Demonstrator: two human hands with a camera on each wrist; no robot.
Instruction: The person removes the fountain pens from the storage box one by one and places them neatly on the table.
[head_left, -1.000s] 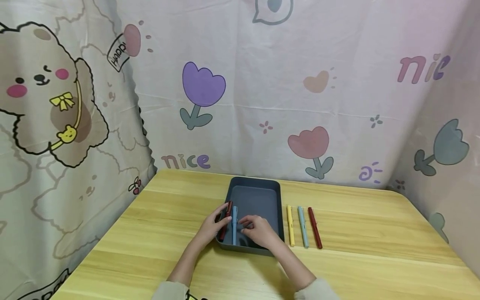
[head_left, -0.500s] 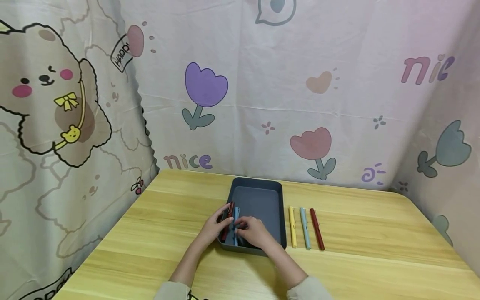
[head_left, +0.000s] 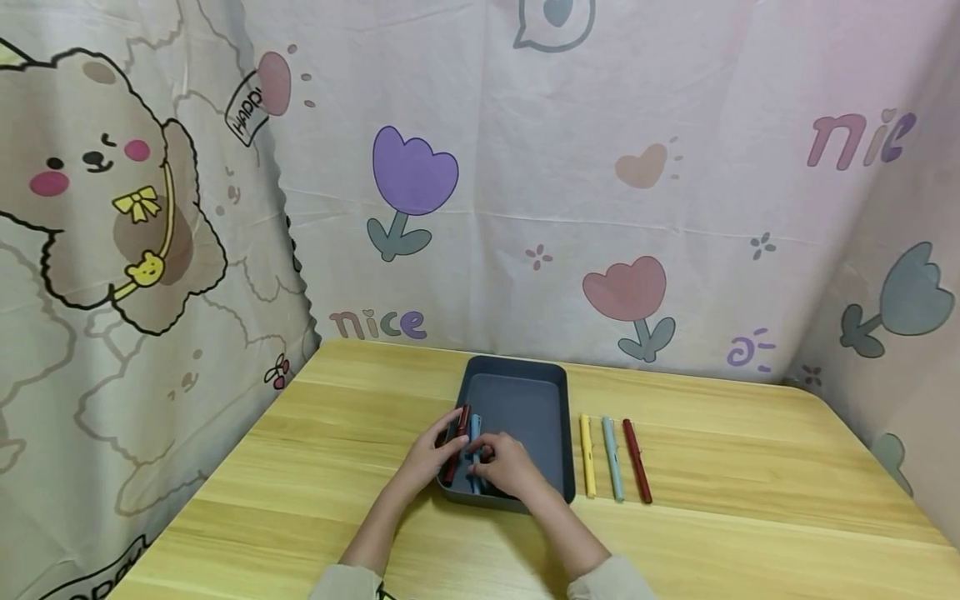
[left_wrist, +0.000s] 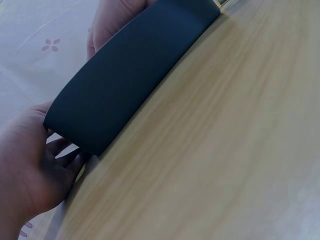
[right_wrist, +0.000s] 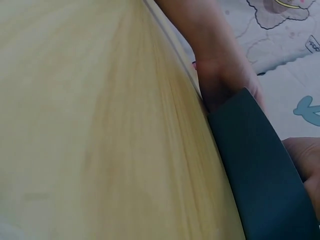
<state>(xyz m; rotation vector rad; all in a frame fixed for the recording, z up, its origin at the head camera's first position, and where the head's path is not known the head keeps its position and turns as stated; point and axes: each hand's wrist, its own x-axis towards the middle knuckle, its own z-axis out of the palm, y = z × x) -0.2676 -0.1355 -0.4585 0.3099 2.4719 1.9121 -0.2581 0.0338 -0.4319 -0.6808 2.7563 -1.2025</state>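
A dark grey tray (head_left: 517, 400) lies on the table, with a dark red pen (head_left: 463, 422) and a blue pen (head_left: 476, 427) side by side along its left inside. My left hand (head_left: 426, 460) grips the tray's left wall, its thumb reaching over the rim across the dark red pen. In the left wrist view, fingers of that left hand (left_wrist: 30, 165) lie outside the tray's corner. My right hand (head_left: 512, 463) is inside the tray, thumb and fingertips pinching the blue pen's middle. The tray wall (right_wrist: 260, 165) hides those fingertips in the right wrist view.
Right of the tray, a yellow pen (head_left: 588, 457), a light blue pen (head_left: 612, 458) and a red pen (head_left: 637, 460) lie in a row on the wooden table (head_left: 720, 467). A printed curtain (head_left: 502, 150) hangs behind and at both sides.
My right hand has moved left from beside the blue pen and now pinches it. The left hand stays at the tray's left wall. The head view has shifted slightly.
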